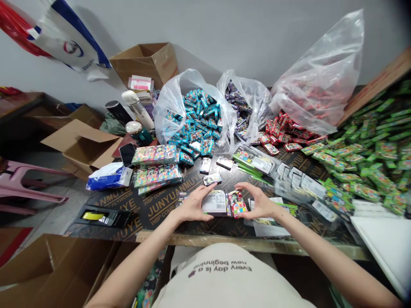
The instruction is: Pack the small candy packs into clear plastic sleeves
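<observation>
Low over the table's front edge, my left hand (192, 206) holds a small flat box with a pale barcoded face (214, 202), thumb on the near side and fingers on the far side. My right hand (259, 203) grips a small red patterned box (236, 204) between thumb and fingertips. The red box stands close against the right end of the pale one, beside a thin dark strip whose kind I cannot make out. Just beyond lie loose small boxes, a patterned one (212, 179) and a white-faced one (225, 162).
Plastic bags of blue boxes (202, 115) and purple boxes (237, 102) stand at the back. Red boxes (282, 132) and green boxes (369, 158) are heaped rightward. Wrapped packs (157, 175), a tape dispenser (101, 217) and an open carton (86, 143) are leftward.
</observation>
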The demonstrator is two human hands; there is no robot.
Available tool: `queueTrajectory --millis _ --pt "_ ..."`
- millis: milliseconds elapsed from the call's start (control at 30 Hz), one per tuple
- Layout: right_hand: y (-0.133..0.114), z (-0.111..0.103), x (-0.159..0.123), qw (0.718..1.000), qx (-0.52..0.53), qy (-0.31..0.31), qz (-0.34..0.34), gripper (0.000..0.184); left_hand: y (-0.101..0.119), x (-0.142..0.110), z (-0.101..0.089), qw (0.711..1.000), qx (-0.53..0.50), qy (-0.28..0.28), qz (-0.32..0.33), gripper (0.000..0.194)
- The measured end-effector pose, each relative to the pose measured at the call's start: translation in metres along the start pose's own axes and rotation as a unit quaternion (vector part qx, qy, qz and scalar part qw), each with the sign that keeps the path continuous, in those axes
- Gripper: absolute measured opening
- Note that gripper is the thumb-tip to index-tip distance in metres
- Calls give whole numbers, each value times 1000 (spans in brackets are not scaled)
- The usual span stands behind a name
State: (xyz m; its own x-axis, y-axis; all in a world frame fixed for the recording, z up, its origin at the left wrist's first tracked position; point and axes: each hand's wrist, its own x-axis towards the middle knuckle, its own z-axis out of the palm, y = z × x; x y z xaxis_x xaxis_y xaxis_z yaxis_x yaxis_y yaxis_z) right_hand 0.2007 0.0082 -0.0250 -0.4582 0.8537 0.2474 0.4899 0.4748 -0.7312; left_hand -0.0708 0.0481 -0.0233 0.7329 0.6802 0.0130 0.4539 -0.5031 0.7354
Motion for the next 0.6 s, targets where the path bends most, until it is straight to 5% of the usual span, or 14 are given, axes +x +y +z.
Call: queueTrajectory --millis 200,433,600 --pt "-16 -3 3 994 -80 72 -21 64 9 -4 14 997 -37 70 7 89" --pt "-13 3 4 962 -18 241 125 62 6 -6 14 994 -70 82 -10 93" --pt "-15 19 6 972 128 134 146 80 8 -3 19 992 -81 95 -17 97"
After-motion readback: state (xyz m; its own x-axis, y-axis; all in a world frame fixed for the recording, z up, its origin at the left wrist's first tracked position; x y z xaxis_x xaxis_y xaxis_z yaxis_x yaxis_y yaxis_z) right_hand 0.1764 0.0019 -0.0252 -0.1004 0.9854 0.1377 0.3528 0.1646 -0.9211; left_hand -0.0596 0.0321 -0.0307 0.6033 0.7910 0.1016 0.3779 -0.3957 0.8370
